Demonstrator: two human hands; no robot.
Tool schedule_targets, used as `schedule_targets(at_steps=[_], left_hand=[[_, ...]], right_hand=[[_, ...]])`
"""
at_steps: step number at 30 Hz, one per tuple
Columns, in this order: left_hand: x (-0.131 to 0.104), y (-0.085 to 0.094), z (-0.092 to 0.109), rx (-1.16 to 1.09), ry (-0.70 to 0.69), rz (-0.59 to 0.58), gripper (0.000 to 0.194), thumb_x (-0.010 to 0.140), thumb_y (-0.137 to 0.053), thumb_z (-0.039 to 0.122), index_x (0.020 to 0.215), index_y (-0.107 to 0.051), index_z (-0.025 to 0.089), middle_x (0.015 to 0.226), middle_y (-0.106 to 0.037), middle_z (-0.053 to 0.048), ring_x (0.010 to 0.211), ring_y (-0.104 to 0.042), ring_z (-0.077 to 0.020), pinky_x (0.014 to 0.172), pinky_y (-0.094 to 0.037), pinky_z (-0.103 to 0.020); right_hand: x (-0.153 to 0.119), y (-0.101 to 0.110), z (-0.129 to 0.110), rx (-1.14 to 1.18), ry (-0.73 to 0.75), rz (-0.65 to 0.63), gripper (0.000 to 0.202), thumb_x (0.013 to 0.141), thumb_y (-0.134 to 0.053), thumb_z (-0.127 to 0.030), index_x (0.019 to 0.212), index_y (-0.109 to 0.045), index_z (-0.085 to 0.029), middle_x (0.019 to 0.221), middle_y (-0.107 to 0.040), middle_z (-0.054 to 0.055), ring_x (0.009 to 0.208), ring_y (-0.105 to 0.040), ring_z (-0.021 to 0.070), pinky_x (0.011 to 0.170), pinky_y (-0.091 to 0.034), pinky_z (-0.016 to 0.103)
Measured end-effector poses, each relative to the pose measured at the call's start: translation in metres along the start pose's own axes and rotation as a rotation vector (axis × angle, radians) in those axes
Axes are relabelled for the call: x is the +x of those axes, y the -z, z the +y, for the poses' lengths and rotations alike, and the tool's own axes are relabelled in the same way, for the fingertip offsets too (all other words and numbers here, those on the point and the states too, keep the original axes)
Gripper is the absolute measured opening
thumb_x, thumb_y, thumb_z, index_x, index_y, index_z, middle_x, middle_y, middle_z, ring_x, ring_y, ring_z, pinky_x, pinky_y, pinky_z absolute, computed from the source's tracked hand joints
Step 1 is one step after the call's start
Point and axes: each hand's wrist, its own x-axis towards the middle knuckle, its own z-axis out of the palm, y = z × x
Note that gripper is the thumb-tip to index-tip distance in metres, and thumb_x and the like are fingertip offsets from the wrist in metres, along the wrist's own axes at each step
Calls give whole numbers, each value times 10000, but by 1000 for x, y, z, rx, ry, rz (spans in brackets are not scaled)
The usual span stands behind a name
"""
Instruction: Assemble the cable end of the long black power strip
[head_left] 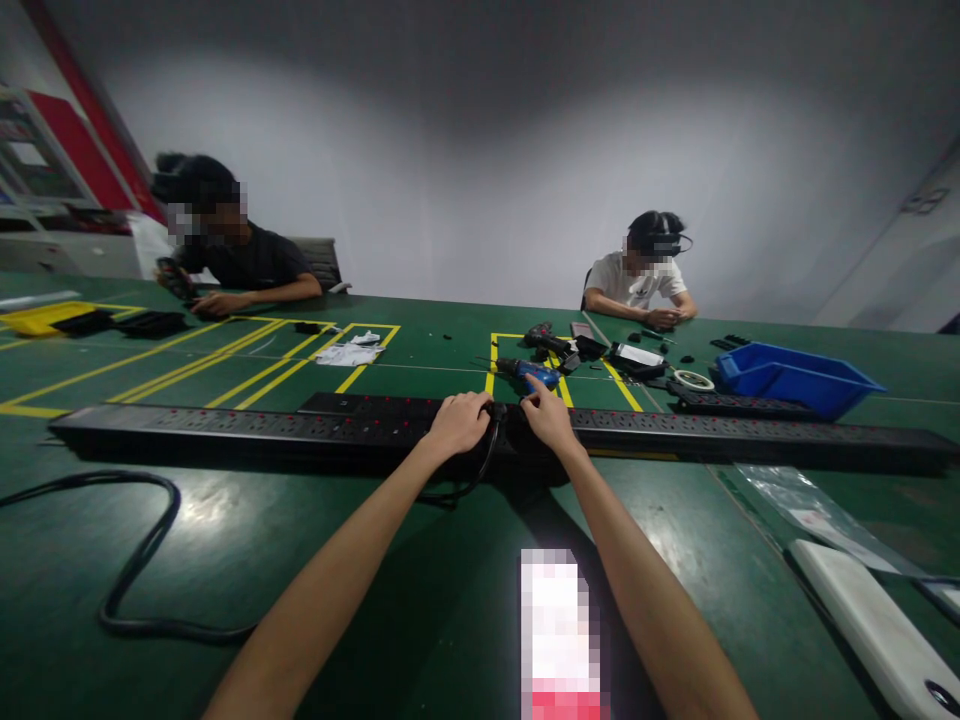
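Where hands (461, 422) (550, 418) reach, green table (225, 560), grey wall (450, 200)

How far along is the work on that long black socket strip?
Sockets already look fitted along the socket strip, either side of its middle. The left hand and right hand are at that middle, by the black cable. They partly hide it, so what remains is unclear; the drill lies unheld.

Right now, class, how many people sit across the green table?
2: a person in a dark shirt on the left, and a person in a white shirt right of centre.
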Motion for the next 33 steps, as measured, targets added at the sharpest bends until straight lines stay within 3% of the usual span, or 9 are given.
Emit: schedule_targets(at_steps=[12, 26, 29, 33], left_hand=[[3, 3, -3, 23, -10, -13, 364, 938, -381, 222, 1227, -599, 255, 1150, -686, -64, 1065, -617, -239, 975, -423, -385], [8, 3, -7, 49, -12, -55, 380, 929, -376, 209, 1220, -612, 272, 1174, -690, -51, 1084, -616, -241, 974, -423, -396], [7, 3, -6, 45, -12, -45, 379, 937, -367, 218, 1221, -613, 264, 1170, -689, -54, 1084, -612, -241, 973, -423, -392], [5, 3, -6, 58, -3, -36, 387, 946, -365, 245, 1259, -592, 259, 1163, -687, -72, 1091, -607, -248, 977, -419, -396]], right_hand=[[-1, 3, -3, 1, -6, -31, 358, 862, -510, -223, 1195, -640, -247, 953, -719, 11, 886, -642, 184, 810, -458, 271], [1, 2, -3, 48, -13, -40, 328, 848, -486, -179, 1113, -672, -235, 927, -717, 22, 885, -647, 188, 820, -467, 284], [0, 4, -6, 134, 63, -62, 348, 827, -517, -185, 1146, -653, -214, 970, -714, 30, 922, -648, 187, 868, -473, 301], [-3, 10, -16, 228, 277, -201, 475, 729, -638, -184, 1204, -632, -208, 1188, -668, 54, 1118, -596, 213, 1004, -428, 345]])
